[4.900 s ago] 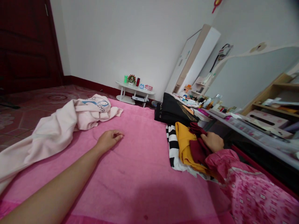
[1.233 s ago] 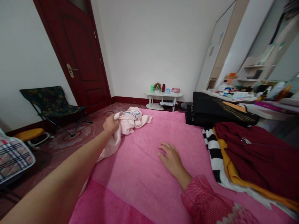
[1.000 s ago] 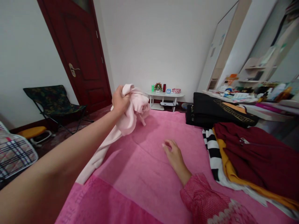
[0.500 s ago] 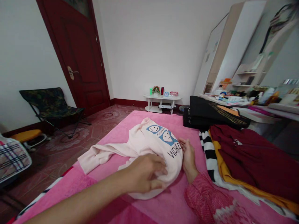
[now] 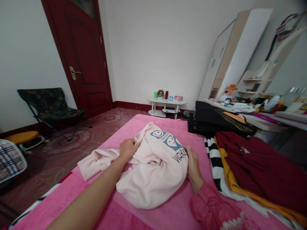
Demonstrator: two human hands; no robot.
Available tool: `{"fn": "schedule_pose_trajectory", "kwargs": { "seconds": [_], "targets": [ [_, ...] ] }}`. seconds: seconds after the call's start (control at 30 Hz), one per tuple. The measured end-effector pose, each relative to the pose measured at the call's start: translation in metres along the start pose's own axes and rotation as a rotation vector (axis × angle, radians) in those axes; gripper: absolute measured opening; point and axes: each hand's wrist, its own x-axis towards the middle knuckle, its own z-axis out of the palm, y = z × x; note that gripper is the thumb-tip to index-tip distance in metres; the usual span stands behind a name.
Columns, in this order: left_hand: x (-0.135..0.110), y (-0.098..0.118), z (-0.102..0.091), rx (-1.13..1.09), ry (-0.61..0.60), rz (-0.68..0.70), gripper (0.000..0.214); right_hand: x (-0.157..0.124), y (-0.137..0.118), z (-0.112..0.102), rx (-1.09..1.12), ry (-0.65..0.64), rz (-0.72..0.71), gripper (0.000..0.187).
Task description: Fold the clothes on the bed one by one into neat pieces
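Observation:
A pale pink sweatshirt (image 5: 153, 166) with blue smiley patches lies crumpled on the pink blanket (image 5: 168, 210). My left hand (image 5: 128, 149) grips a fold of it at its left side, near the sleeve that trails off to the left. At the sweatshirt's right edge, by the printed letters, my right hand (image 5: 193, 166) presses against the cloth with fingers curled onto it. The right arm wears a pink patterned sleeve.
Folded clothes are stacked at the right: a maroon garment (image 5: 259, 163) over yellow and striped ones, and a black pile (image 5: 216, 119) behind. A folding chair (image 5: 50, 107) and dark red door (image 5: 83, 57) stand left. A small white table (image 5: 166, 105) is by the far wall.
My left hand lifted the sweatshirt from the far left of the blanket and dropped it in front of me. It has now shifted from the front hem to the left side.

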Motion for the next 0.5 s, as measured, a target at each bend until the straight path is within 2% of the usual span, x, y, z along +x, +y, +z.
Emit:
{"fn": "schedule_pose_trajectory", "kwargs": {
  "seconds": [0.1,0.17,0.27,0.33,0.37,0.43,0.5],
  "targets": [
    [-0.002,-0.005,0.002,-0.189,0.063,0.042,0.028,0.001,0.004,-0.002,0.028,-0.042,0.04,0.04],
    [0.001,-0.005,-0.003,-0.331,0.141,0.037,0.028,0.004,0.003,-0.004,-0.015,0.027,0.003,0.035],
    [0.003,0.008,-0.017,-0.511,0.269,0.01,0.03,0.007,-0.015,-0.001,-0.154,0.253,-0.175,0.031],
    [-0.003,0.03,-0.031,-0.667,0.34,0.025,0.029,0.003,-0.039,0.008,-0.226,0.289,-0.326,0.029],
    [-0.008,0.044,-0.039,-0.765,0.362,0.047,0.028,-0.002,-0.053,0.015,-0.261,0.229,-0.39,0.027],
    [-0.027,0.077,-0.054,-0.958,0.346,0.115,0.025,-0.018,-0.079,0.032,-0.367,-0.003,-0.485,0.025],
    [-0.054,0.109,-0.066,-1.049,0.219,0.184,0.024,-0.036,-0.094,0.05,-0.511,-0.245,-0.546,0.048]
  ]
}}
